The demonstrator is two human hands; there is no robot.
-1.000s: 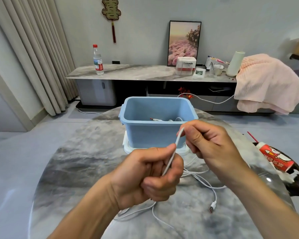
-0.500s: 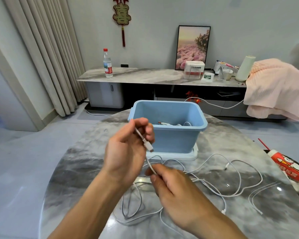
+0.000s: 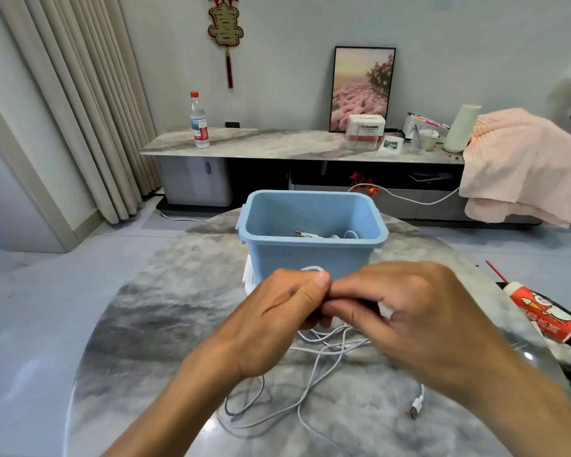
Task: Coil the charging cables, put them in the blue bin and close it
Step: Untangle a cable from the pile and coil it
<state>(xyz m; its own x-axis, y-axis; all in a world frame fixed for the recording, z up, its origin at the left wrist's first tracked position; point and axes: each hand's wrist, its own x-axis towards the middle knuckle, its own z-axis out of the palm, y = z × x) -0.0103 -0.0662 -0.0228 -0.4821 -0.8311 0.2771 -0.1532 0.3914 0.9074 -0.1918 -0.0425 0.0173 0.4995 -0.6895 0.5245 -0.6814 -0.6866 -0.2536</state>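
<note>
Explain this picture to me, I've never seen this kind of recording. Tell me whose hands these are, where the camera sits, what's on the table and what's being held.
There is no machine here: a person wears one camera on the head, looking down at their own hands. The left hand and right hand meet in the middle, both pinching a white cable, whose loose loops trail over the round marble table. A small loop shows above the left thumb. Behind the hands stands an open blue bin with another cable already inside. A white lid seems to lie under it.

On the sideboard (image 3: 277, 145) I see a water bottle (image 3: 199, 122) at its left end, a flower picture (image 3: 362, 89) behind its middle, a pink blanket (image 3: 524, 166) draping its right end.
</note>
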